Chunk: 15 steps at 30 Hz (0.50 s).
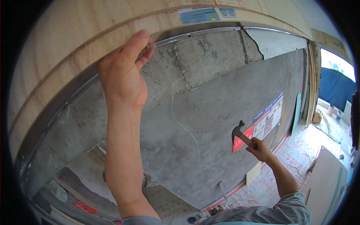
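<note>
My left hand is raised to the lower edge of a plywood board overhead. Its thumb and bent fingers are drawn together against that edge, and whatever they hold is hidden or too small to name. Lower and to the right, my right hand grips a claw hammer by its handle, close to the end. The hammer head is up, in front of the grey wall and apart from the board. A dark metal strip runs along beneath the plywood.
A bare concrete wall fills the middle, with a poster on it. Plastic sheeting covers the floor. Leaning boards stand at the lower right, beside a bright opening. Tools and scraps lie below me.
</note>
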Each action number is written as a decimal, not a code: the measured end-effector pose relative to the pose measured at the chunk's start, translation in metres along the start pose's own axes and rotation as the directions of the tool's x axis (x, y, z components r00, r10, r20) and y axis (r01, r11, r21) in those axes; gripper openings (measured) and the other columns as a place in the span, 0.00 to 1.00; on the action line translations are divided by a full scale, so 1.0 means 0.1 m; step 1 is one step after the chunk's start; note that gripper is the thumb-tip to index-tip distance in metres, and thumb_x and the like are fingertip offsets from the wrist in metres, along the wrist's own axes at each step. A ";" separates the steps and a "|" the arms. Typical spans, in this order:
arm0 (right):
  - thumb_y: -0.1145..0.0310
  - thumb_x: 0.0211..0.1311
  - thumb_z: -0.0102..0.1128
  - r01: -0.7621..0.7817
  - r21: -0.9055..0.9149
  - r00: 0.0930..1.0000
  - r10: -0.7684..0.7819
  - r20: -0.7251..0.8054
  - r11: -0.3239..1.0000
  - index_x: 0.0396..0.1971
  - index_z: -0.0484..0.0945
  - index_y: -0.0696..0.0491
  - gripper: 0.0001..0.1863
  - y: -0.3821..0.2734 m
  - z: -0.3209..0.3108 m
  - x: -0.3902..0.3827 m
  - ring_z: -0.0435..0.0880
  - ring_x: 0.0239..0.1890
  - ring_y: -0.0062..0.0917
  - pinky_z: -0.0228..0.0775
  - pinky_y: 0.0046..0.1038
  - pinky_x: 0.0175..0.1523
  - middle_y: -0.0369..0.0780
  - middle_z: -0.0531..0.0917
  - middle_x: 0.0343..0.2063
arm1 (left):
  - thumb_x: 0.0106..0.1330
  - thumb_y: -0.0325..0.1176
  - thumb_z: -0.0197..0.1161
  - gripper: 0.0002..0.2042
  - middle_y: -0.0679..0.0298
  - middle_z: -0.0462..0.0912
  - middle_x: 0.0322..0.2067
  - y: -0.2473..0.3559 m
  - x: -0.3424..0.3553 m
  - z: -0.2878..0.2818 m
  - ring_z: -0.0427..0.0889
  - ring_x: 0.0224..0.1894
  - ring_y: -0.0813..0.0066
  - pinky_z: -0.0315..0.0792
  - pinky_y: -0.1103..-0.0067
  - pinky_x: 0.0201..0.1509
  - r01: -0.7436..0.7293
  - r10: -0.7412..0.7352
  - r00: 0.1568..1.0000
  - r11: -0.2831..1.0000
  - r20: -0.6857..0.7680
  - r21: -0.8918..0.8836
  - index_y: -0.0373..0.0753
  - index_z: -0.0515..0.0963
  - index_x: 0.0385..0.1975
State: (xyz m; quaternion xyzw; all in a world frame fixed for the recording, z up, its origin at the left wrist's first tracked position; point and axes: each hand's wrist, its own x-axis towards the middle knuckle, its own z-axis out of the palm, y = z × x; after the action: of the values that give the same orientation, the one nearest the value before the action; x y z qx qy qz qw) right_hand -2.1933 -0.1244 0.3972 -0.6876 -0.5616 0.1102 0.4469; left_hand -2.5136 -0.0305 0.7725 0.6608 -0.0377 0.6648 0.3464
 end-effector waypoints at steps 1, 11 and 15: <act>0.64 0.56 0.70 0.000 -0.006 1.000 0.000 -0.006 1.000 0.32 0.73 0.57 0.15 -0.04 -0.02 -0.04 0.75 0.20 0.29 0.65 0.33 0.29 0.42 0.75 0.18 | 0.62 0.32 0.67 0.09 0.60 0.82 0.34 -0.02 0.01 -0.03 0.79 0.39 0.72 0.74 0.69 0.50 0.005 -0.005 1.000 1.000 -0.021 -0.022 0.33 0.81 0.37; 0.61 0.58 0.70 -0.249 -0.144 0.968 0.240 -0.077 0.958 0.33 0.75 0.57 0.16 0.49 -0.25 -0.72 0.75 0.18 0.22 0.67 0.30 0.25 0.40 0.78 0.17 | 0.61 0.37 0.68 0.19 0.60 0.79 0.44 -0.05 -0.03 -0.39 0.77 0.49 0.71 0.68 0.72 0.57 -0.277 0.226 0.928 0.950 0.297 0.142 0.37 0.77 0.49; 0.59 0.59 0.69 -0.474 -0.147 0.878 0.454 -0.153 0.868 0.34 0.77 0.55 0.15 0.78 -0.41 -1.19 0.74 0.15 0.19 0.67 0.25 0.20 0.36 0.77 0.15 | 0.57 0.35 0.71 0.26 0.54 0.72 0.53 -0.52 0.23 -0.72 0.69 0.60 0.62 0.61 0.64 0.67 -0.626 0.556 0.743 0.382 0.372 0.680 0.36 0.70 0.55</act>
State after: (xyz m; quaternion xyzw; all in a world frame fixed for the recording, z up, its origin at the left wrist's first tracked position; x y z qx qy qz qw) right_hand -2.1545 -0.2456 0.3216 -0.8450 -0.3613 0.1239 0.3742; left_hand -2.5456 0.0549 0.7630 0.7103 0.0032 0.6643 -0.2328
